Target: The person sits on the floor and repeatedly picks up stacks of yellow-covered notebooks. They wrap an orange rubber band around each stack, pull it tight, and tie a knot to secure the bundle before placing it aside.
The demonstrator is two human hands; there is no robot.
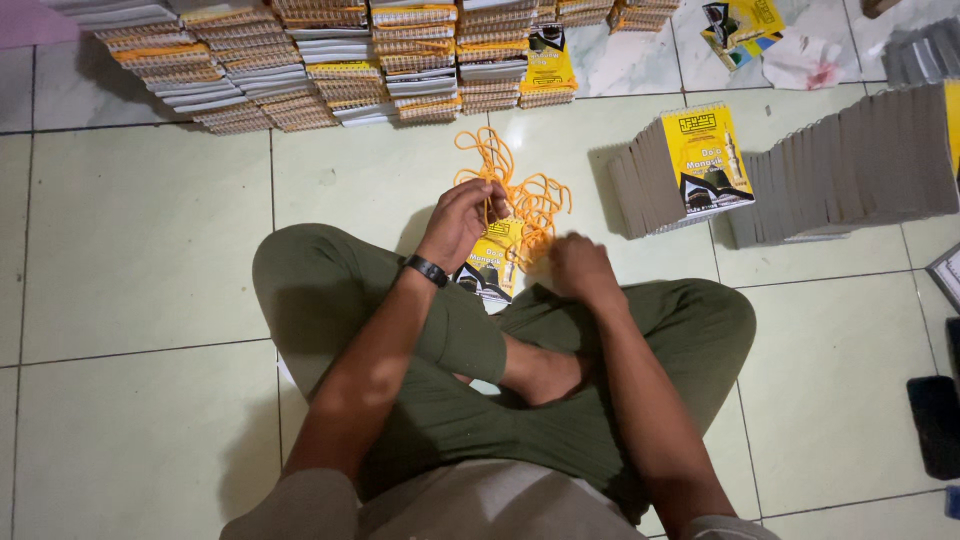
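Observation:
I sit cross-legged on a tiled floor. My left hand (462, 218), with a black band on the wrist, is closed on strands of a tangled bunch of orange cords (520, 190) lying on the floor in front of me. My right hand (580, 265) is closed just right of a small yellow-and-black booklet (492, 262) that rests at my shins; its fingers seem to pinch a cord at the booklet's edge, partly hidden.
Stacks of spiral-bound booklets (330, 60) line the far side. Rows of upright grey-edged booklets (860, 165) with a yellow cover in front (708, 160) stand to the right. Crumpled paper (805, 62) lies at the far right, and a dark phone (935, 425) at the right edge.

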